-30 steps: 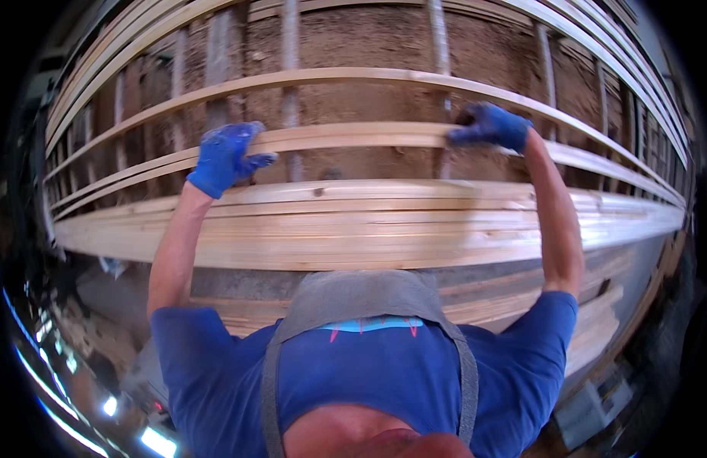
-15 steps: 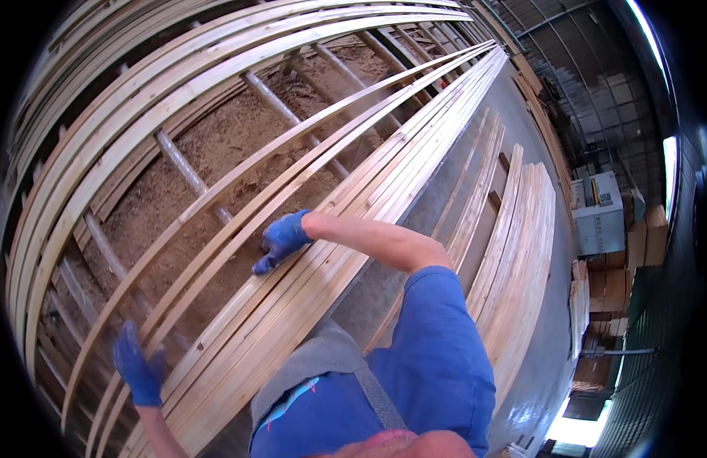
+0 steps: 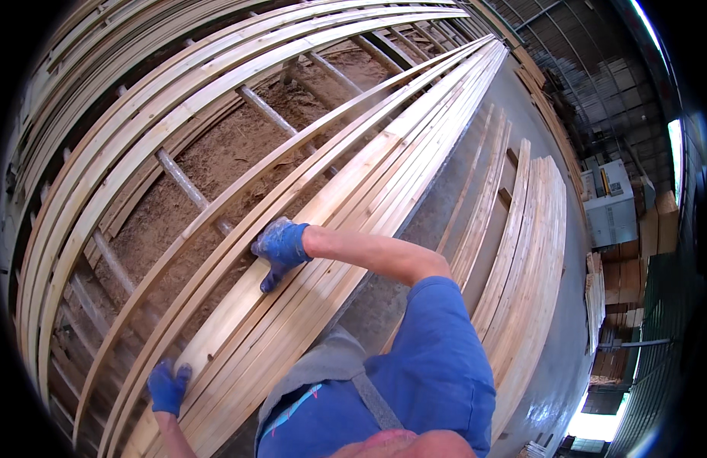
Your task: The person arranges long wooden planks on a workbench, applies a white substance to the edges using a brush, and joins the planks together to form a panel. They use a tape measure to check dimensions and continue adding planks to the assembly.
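A pale wooden board (image 3: 224, 322) lies with its broad face up along the left side of a row of long boards (image 3: 315, 294). My right hand (image 3: 281, 246), in a blue glove, grips its left edge partway along, thumb on top and fingers over the side. Nearer me, at the lower left, my left hand (image 3: 169, 388), also gloved in blue, is at the same edge, its thumb over the board and its fingers along the outer side. The fingers' undersides are hidden.
Thin strips (image 3: 208, 267) run beside the board on the left. Metal rollers (image 3: 182, 179) cross below them over sawdust (image 3: 208, 141). More boards (image 3: 178, 88) lie farther left. On the right, stacked planks (image 3: 521, 259) rest above the grey floor; a white-grey cabinet (image 3: 611, 210) stands beyond.
The leftmost board now shows a broad face where narrow edges showed before. My left hand moved right onto its edge; my right hand shifted slightly and turned, thumb now over the board.
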Demonstrator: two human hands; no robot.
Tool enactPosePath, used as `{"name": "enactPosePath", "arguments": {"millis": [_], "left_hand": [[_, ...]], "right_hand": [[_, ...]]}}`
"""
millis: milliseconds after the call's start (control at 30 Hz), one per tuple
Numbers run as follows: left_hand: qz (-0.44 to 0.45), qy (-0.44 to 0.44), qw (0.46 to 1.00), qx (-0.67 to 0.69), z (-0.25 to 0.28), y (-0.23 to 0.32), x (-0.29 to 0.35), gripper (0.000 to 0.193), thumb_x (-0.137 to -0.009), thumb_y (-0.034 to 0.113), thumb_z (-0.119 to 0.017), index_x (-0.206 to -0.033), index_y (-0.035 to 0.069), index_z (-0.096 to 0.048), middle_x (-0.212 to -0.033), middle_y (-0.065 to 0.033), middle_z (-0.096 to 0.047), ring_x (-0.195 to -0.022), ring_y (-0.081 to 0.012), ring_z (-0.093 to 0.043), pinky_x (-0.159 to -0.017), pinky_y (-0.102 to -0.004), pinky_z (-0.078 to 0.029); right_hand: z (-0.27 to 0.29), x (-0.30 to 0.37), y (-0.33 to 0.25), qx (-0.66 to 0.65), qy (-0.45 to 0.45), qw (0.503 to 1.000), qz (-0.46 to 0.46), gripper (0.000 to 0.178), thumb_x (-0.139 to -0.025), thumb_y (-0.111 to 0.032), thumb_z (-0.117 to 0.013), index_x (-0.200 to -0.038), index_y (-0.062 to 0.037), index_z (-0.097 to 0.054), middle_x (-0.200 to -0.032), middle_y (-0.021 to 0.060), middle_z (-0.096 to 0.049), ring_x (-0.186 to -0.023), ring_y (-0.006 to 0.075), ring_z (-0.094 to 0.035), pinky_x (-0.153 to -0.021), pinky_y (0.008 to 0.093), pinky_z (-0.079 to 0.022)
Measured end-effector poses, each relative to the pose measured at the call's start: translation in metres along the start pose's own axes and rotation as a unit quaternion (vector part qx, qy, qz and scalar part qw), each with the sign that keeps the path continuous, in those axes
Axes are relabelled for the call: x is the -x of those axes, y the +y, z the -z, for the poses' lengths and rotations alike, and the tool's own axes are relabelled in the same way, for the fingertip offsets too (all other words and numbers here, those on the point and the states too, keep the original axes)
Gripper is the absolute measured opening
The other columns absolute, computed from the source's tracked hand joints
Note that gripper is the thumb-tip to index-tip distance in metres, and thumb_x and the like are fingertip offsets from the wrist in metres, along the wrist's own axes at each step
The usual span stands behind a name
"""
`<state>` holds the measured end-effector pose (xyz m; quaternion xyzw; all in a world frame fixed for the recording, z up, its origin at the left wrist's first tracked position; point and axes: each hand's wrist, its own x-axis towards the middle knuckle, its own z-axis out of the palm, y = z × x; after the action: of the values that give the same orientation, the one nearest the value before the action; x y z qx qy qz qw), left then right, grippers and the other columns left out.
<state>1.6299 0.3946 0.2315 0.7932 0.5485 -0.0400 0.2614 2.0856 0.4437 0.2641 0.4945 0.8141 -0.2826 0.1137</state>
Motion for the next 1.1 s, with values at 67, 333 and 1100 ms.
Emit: {"name": "enactPosePath", "arguments": {"millis": [67,333,1100], "left_hand": [[-0.028,0.036,0.998,-0.043,0.003,0.007,0.001,0.043,-0.078,0.041,-0.069,-0.091,0.001,-0.065,-0.089,-0.0214,-0.064,-0.083,-0.0391,-0.061,-0.074,-0.0462,-0.047],[-0.1,0.062,0.993,-0.027,-0.009,0.016,0.023,0.033,-0.076,0.035,-0.074,-0.072,0.007,-0.058,-0.073,-0.0142,-0.058,-0.07,-0.0347,-0.057,-0.064,-0.0442,-0.044],[-0.117,0.187,0.975,-0.037,-0.017,0.004,-0.053,0.046,-0.063,0.036,-0.084,-0.089,0.003,-0.064,-0.083,-0.0178,-0.064,-0.078,-0.0378,-0.062,-0.071,-0.0449,-0.05]], "right_hand": [[0.003,0.006,-0.006,0.056,0.085,0.994,0.03,0.066,-0.065,-0.064,-0.073,-0.093,-0.0043,-0.069,-0.09,0.0156,-0.069,-0.089,0.0348,-0.066,-0.076,0.0433,-0.052],[-0.006,0.025,-0.012,0.034,0.056,0.998,0.022,0.04,-0.077,-0.05,-0.066,-0.084,-0.0106,-0.073,-0.091,0.0138,-0.066,-0.094,0.0329,-0.063,-0.074,0.0447,-0.052],[0.005,0.005,0.05,0.123,0.143,0.978,-0.085,0.043,-0.065,-0.044,-0.08,-0.091,-0.0111,-0.073,-0.089,0.0118,-0.071,-0.088,0.0324,-0.068,-0.073,0.0446,-0.053]]}}
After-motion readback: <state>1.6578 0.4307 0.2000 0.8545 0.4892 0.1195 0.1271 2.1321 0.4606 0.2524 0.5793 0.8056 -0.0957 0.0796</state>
